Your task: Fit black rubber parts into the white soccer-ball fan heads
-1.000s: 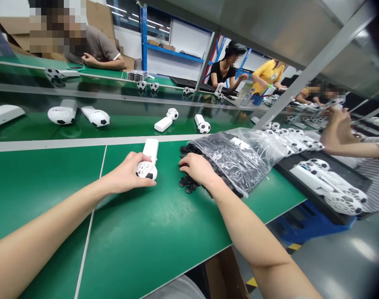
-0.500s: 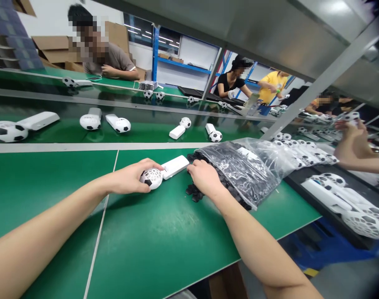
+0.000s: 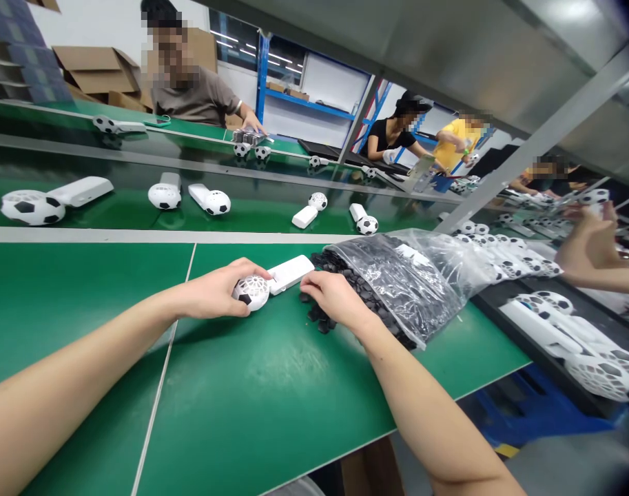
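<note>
A white handheld fan [image 3: 288, 273] with a soccer-ball-patterned head lies on the green work surface, its handle pointing right. My left hand [image 3: 224, 288] is closed around the ball-shaped head, thumb in front and fingers behind. Past the end of the handle, my right hand [image 3: 335, 297] has its thumb and fingers pinched together beside a heap of small black pieces [image 3: 322, 320]. Whatever sits between those fingertips is hidden. The black pieces spill from the mouth of a clear plastic bag [image 3: 397, 275], which lies on its side.
Several similar fans, one of them [image 3: 211, 200] near the middle, lie on the conveyor belt [image 3: 262, 217] behind a pale rail. A black tray [image 3: 492, 293] of fans stands at right. Co-workers sit across the line, and another person's hands [image 3: 588, 234] show at right.
My right hand has shifted slightly left, off the black heap's edge, with its fingertips pinched. Fans on the belt have moved right. The co-worker opposite has reached out an arm.
</note>
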A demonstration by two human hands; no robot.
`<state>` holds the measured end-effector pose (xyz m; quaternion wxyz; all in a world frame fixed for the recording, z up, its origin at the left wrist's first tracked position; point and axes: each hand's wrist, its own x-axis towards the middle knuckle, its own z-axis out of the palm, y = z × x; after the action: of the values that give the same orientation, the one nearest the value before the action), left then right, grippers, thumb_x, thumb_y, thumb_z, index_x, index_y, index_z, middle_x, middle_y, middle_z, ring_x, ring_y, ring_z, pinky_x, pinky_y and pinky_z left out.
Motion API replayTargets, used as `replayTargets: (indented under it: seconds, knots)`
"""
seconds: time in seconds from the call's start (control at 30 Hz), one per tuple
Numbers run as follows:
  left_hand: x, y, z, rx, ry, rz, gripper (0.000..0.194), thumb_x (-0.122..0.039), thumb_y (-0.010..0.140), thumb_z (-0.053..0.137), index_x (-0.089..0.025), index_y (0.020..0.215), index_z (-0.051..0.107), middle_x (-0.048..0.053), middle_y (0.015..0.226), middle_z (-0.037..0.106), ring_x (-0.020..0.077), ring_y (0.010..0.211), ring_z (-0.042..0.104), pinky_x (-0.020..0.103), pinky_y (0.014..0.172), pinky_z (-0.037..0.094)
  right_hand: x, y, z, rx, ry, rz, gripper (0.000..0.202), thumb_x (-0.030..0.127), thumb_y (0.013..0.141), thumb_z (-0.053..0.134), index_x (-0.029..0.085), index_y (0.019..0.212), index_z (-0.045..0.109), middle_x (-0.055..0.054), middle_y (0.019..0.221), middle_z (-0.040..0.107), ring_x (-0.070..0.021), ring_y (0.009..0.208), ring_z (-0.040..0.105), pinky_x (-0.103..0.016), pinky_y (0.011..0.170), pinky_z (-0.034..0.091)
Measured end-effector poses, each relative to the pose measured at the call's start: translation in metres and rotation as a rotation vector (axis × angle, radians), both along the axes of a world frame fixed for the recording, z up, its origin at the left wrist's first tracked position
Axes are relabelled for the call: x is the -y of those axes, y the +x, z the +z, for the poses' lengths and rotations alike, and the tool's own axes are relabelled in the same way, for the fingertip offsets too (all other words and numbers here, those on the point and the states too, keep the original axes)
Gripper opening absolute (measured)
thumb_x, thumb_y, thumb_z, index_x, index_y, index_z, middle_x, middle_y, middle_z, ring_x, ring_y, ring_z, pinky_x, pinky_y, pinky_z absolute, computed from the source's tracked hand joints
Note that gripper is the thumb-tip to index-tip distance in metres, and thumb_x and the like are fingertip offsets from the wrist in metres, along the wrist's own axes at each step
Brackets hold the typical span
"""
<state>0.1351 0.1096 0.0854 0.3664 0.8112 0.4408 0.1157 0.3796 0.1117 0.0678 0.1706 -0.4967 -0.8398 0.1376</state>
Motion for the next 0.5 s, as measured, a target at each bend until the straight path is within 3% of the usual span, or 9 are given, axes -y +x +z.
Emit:
replayTargets:
  seconds: [0.1,0.2,0.3,0.4,0.5]
  knots:
    - [0.001,0.003,-0.001,0.002,0.002,0.014,0.06,-0.025,0.064,0.058,-0.028,0.122,0.043,0.003,0.12,0.039,0.0187,0.089,0.053,0.027,0.073,0.042,-0.001,0.002,0.001,-0.103,-0.091,-0.031,0.011,0.012,0.079,0.055,0.018,0.083,0.062,-0.001,0.078,0.066,-0.0125,0.067,0.06,-0.024,0.067,0.044]
    - [0.002,0.008,-0.005,0.007,0.03,0.093,0.058,-0.034,0.064,0.062,-0.025,0.119,0.046,0.004,0.117,0.041,0.0202,0.091,0.051,0.029,0.077,0.042,-0.001,0.001,0.0,-0.234,-0.188,-0.109,0.02,0.009,0.077,0.054,0.016,0.095,0.061,-0.003,0.078,0.066,-0.0112,0.057,0.06,-0.025,0.06,0.049]
    - [0.003,0.012,-0.008,0.028,0.078,0.14,0.052,-0.035,0.065,0.061,-0.024,0.114,0.049,0.004,0.113,0.042,0.0198,0.09,0.051,0.03,0.077,0.041,0.001,-0.004,-0.001,-0.483,-0.261,-0.104,0.01,0.015,0.079,0.053,0.016,0.089,0.058,-0.002,0.073,0.064,-0.0132,0.059,0.063,-0.025,0.054,0.051]
    - [0.004,0.012,-0.011,0.073,0.083,0.082,0.048,-0.028,0.066,0.059,-0.024,0.112,0.049,0.003,0.112,0.043,0.0176,0.087,0.051,0.027,0.073,0.042,0.006,-0.012,0.0,-0.724,-0.303,-0.025,0.006,0.02,0.078,0.056,0.017,0.082,0.052,-0.002,0.078,0.063,-0.0162,0.074,0.066,-0.023,0.054,0.053]
    - [0.004,0.01,-0.012,0.097,0.076,0.015,0.046,-0.027,0.066,0.059,-0.026,0.111,0.049,0.001,0.111,0.044,0.016,0.085,0.051,0.025,0.07,0.042,0.01,-0.019,0.002,-0.817,-0.413,-0.003,0.013,0.019,0.077,0.057,0.017,0.087,0.049,-0.001,0.078,0.062,-0.0151,0.073,0.067,-0.021,0.054,0.054]
